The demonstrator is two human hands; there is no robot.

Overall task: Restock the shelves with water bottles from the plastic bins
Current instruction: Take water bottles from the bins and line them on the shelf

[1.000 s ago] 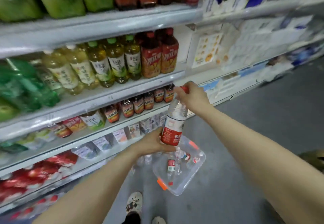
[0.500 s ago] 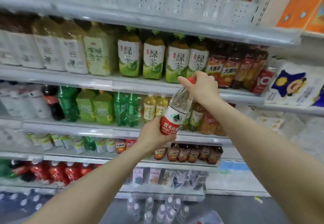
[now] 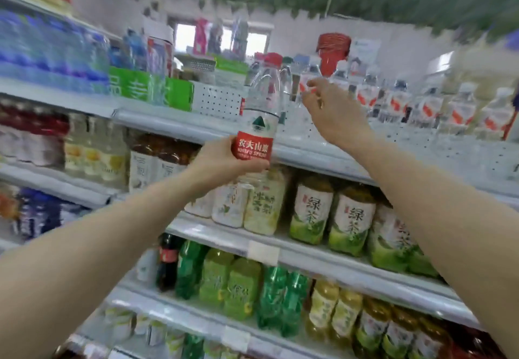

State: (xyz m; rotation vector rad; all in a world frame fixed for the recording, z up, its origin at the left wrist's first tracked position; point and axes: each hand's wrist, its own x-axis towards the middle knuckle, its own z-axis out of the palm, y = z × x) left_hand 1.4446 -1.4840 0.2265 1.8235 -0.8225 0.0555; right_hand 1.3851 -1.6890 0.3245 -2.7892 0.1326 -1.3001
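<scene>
— Both hands are raised toward the shelving. What does each one hold?

— Her or his left hand (image 3: 222, 162) grips the water bottle (image 3: 259, 117) round its lower part, fingers curled over the red label, and the bottle stands upright with its red cap level with the top shelf (image 3: 179, 122). The right hand (image 3: 334, 114) holds nothing; its fingers hang loosely bent, just beside the small bottles (image 3: 421, 106) lined up on that shelf.

— How does that differ from half a second ago?

— Then the right hand was closed over the cap, and both hands shared the bottle. Now it has let go and sits to the right of the bottle, apart from it. The bottle has also risen: it was in front of the green tea bottles (image 3: 331, 212), which now stand a shelf below it.

— And the bin?

— It showed on the floor a second ago; it is out of sight now.
</scene>
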